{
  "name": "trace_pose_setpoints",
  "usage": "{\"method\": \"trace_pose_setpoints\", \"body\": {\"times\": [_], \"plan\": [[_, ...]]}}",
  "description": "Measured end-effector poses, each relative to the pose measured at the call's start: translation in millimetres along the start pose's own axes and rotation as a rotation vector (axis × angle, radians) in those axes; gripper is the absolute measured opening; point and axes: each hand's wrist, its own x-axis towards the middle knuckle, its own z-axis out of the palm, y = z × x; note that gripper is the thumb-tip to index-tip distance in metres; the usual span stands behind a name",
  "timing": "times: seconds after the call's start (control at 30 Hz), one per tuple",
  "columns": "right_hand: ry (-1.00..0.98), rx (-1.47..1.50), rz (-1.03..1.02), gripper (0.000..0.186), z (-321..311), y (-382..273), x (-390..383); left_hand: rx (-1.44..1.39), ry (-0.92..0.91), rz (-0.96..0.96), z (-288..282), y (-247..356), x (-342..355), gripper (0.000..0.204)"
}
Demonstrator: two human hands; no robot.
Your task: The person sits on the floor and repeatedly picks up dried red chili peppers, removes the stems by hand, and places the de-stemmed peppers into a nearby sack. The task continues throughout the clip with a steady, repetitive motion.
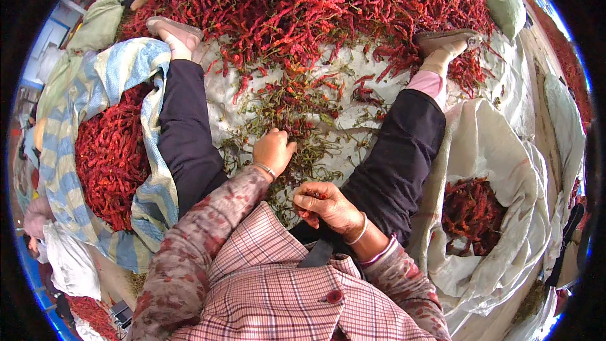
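Striped sack [136, 63]: nine o'clock, chillies [113, 164] inside.
Left grip [274, 151]: mid-dial, curled over green stems [309, 159]; whether it grasps anything, I can't tell.
Chilli heap [315, 6]: twelve o'clock.
Right grip [328, 205]: half past five, grasping red chillies [308, 216]; I judge them light, wrinkled, bendy, likely to tear, best held mid-pod.
White sack [524, 196]: four o'clock, more chillies [473, 215].

Bright, diffuse light washes the white sheet [218, 91], leaving soft shading in the folds of the pale sack [527, 180] on the right. The middle looks fairly sharp; fisheye distortion bends the blue-fringed, black-bordered rim.
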Motion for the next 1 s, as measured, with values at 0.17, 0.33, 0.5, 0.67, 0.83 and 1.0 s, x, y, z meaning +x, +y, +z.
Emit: {"method": "trace_pose_setpoints", "body": {"times": [0.17,0.33,0.5,0.67,0.83,1.0], "plan": [[0.093,-0.007,-0.006,0.016,-3,3,0,-0.139,-0.008,-0.019,-3,-19,-6,0.017],[0.093,-0.018,-0.013,0.018,-4,8,2,-0.049,-0.48,0.189,-38,-25,-32,0.018],[0.077,0.068,0.002,0.021,-3,8,2,-0.032,-0.054,0.256,-33,-1,8,0.017],[0.161,0.066,-0.014,0.018,-5,7,7,0.086,-0.065,0.262,-16,-16,39,0.008],[0.3,0.092,-0.059,0.011,-7,4,14,-0.357,-0.151,0.163,-42,-12,7,0.018],[0.39,0.036,-0.112,0.014,-10,7,23,-0.603,-0.146,0.065,-69,-2,-29,0.017]]}}
